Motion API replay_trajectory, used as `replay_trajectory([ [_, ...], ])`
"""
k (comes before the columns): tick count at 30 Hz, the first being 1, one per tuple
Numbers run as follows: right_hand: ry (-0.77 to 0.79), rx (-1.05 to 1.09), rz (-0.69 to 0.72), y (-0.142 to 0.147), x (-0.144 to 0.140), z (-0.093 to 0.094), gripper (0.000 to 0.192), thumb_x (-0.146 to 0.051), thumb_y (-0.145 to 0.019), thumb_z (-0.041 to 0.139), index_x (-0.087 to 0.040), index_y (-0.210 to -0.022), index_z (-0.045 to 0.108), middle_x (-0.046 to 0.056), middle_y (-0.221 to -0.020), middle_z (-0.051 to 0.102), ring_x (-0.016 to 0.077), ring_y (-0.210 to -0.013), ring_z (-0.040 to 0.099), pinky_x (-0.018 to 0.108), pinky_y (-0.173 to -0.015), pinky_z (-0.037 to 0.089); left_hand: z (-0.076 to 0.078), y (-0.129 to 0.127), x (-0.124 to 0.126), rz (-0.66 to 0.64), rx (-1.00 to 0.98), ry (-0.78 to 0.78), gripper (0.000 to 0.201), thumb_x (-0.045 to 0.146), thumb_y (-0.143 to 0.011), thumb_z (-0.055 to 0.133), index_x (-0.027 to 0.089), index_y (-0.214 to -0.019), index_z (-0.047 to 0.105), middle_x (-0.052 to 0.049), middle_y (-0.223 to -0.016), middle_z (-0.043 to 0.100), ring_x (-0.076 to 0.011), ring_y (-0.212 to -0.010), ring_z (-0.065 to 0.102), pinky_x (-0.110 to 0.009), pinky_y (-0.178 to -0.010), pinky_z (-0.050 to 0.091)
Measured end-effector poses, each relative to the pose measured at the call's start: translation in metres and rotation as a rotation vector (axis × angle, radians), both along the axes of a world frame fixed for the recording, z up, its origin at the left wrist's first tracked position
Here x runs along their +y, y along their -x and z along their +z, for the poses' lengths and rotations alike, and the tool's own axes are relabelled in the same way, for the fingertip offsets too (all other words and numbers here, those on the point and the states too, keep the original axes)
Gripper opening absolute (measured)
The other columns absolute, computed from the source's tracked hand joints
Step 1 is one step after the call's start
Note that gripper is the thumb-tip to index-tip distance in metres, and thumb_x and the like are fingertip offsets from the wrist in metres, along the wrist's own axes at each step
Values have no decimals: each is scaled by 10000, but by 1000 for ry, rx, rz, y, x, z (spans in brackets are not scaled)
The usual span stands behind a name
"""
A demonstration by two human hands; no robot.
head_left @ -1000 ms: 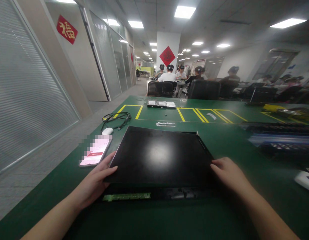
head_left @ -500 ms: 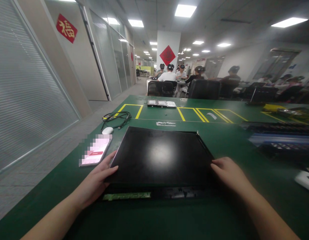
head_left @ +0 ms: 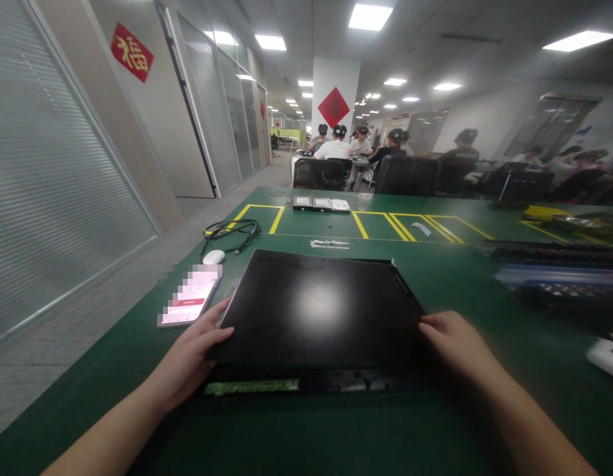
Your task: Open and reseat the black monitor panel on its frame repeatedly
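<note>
A flat, glossy black panel [head_left: 291,311], which looks like a screen, is held in front of me with a ceiling light mirrored in it. My left hand [head_left: 197,350] is closed on its left edge, thumb on top and fingers beneath. At the right edge, my right hand [head_left: 449,340] pinches the panel near its corner. Below the near edge shows a dark frame [head_left: 356,381] with a green strip [head_left: 251,387] like a circuit board along it. The panel hides most of that frame, and a far corner of it sticks out behind.
Left of the panel lie a phone [head_left: 190,301], a white mouse-like object [head_left: 213,257] and coiled black cables [head_left: 231,235]. Several hard drives [head_left: 321,204] sit at the back among yellow tape outlines [head_left: 360,225]. Blurred dark parts [head_left: 559,284] lie right. People sit beyond the table [head_left: 306,443].
</note>
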State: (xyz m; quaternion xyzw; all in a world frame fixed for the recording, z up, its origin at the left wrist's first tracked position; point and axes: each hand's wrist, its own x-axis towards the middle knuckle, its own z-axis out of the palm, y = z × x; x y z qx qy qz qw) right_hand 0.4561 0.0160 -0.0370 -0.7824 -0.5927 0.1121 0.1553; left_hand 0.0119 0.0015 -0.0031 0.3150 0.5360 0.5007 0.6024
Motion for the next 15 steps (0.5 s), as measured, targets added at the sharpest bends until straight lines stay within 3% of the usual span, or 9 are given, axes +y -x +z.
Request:
replay_trajectory([
  [15, 12, 16, 15, -2, 1, 0, 405, -383, -842, 522, -135, -1028, 783, 170, -1144, 705, 299, -1055, 671, 414, -937, 509, 0, 1, -1, -6, 40, 20, 813, 140, -638, 766, 226, -1403, 504, -56, -948, 815, -280, -811, 777, -291, -610, 574],
])
